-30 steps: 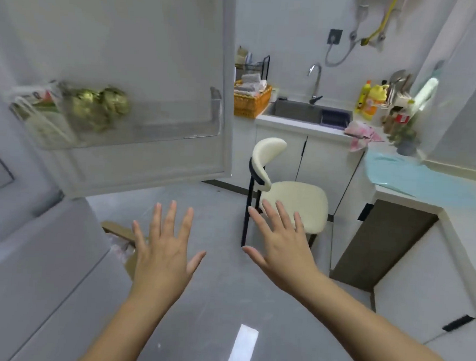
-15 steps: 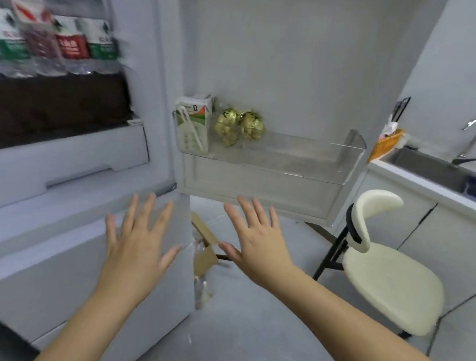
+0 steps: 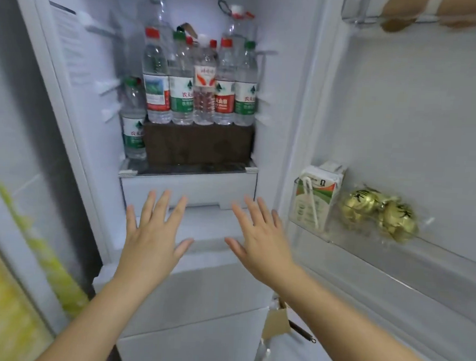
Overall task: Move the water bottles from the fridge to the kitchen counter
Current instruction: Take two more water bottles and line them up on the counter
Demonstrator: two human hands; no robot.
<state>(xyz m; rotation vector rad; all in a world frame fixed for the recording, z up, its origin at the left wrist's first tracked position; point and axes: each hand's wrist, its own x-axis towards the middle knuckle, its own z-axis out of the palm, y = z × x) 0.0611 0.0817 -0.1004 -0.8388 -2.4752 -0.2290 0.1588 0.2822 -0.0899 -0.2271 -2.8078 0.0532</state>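
So I'm facing the open fridge (image 3: 290, 105), both hands out flat with fingers spread, holding nothing. Left hand (image 3: 154, 236) and right hand (image 3: 258, 236) hover in front of the white drawer (image 3: 188, 187). The water bottles (image 3: 200, 90) are up at 12 o'clock, lined up on a brown box (image 3: 197, 145). A milk carton (image 3: 316, 198) sits at 3 o'clock in the door shelf (image 3: 365, 250).

Both arms reach forward. The left hand (image 3: 152, 235) and the right hand (image 3: 260, 241) are flat, palms down, fingers spread. They hold nothing.
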